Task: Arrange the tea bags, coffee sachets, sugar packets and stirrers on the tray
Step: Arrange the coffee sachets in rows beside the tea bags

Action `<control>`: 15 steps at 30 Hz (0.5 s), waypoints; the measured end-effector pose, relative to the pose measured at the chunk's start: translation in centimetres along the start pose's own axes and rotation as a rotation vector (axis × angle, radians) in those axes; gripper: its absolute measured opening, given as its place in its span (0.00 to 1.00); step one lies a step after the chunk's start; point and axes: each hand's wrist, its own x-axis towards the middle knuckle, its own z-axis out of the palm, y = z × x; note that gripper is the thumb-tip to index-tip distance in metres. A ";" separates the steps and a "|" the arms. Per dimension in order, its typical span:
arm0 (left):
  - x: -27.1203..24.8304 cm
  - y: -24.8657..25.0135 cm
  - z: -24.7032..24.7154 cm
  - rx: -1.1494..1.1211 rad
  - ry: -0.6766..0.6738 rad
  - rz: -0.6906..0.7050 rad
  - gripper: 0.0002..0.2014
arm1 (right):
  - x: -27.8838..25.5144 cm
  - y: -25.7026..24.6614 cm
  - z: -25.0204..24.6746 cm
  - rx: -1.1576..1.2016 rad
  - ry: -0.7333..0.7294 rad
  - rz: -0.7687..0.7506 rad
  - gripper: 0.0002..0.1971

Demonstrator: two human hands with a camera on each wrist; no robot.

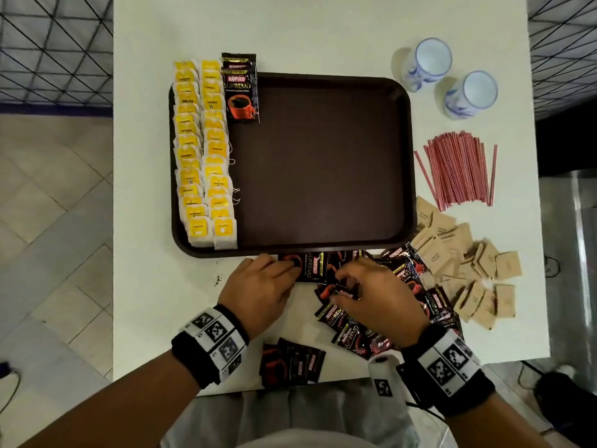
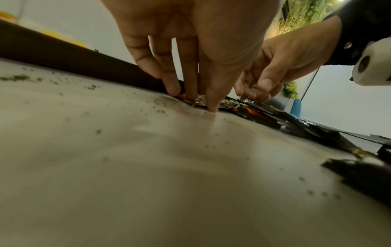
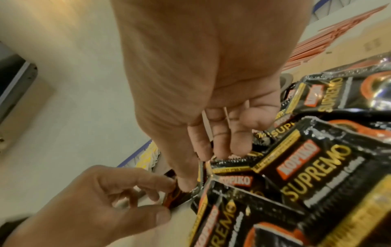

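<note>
Tea bags line the tray, coffee sachets wait outside

Yellow-tagged tea bags (image 1: 203, 153) fill two rows on the brown tray (image 1: 323, 247); black coffee sachets (image 1: 361, 328), brown sugar packets (image 1: 465, 266) and red stirrers (image 1: 458, 169) lie beside it.

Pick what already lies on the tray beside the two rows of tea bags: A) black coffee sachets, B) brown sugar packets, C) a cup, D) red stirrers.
A: a few overlapping black coffee sachets lie at the far left of the tray, next to the tea bags.

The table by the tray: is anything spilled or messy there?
Yes. Dark specks lie scattered on the white table just left of the left hand, below the tray; they look like spilled tea or coffee grains. The loose coffee sachets lie in a jumbled heap.
</note>
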 end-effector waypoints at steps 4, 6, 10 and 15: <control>-1.2 0.4 -0.5 0.027 -0.052 -0.060 0.21 | -0.4 0.3 1.3 -0.145 -0.023 -0.078 0.28; -1.8 0.8 -0.8 0.036 -0.083 -0.126 0.28 | -0.5 0.2 1.9 -0.166 -0.032 -0.118 0.28; -2.0 1.6 -1.4 0.045 -0.158 -0.226 0.38 | -0.3 0.3 2.5 -0.163 -0.028 -0.134 0.24; -2.4 1.3 -1.4 -0.033 -0.203 -0.372 0.32 | 0.5 0.3 2.8 -0.125 0.000 -0.168 0.15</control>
